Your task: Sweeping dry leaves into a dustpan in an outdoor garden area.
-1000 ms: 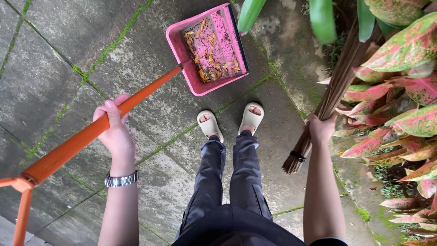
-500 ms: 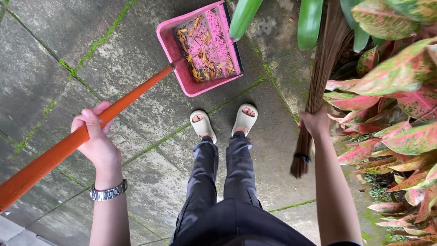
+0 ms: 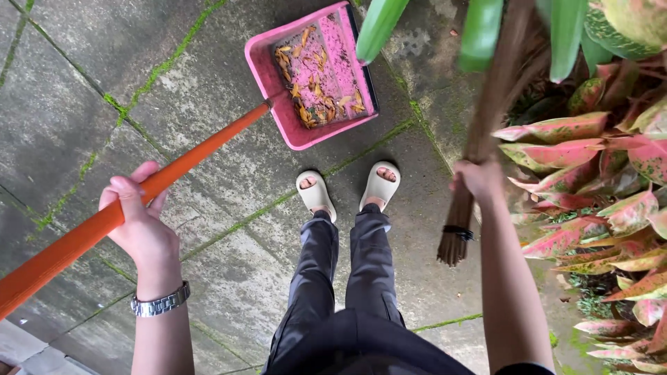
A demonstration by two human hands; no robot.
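My left hand (image 3: 135,222) wraps the orange handle (image 3: 160,182), pink dustpan (image 3: 316,73) resting upper centre (leaves inside); my right hand (image 3: 478,182), fist closed, has swung the stick broom (image 3: 479,132) up, blurring toward the plants (image 3: 597,173).

Home garden patio — mossy paving slabs (image 3: 104,83), pink-green foliage plants (image 3: 590,173) (outdoors).

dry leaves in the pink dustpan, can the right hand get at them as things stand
Probably not directly. The right hand is shut around the stick broom, so its grip is taken, and the dry leaves lie in the pink dustpan beyond the feet. The paving between looks unobstructed.
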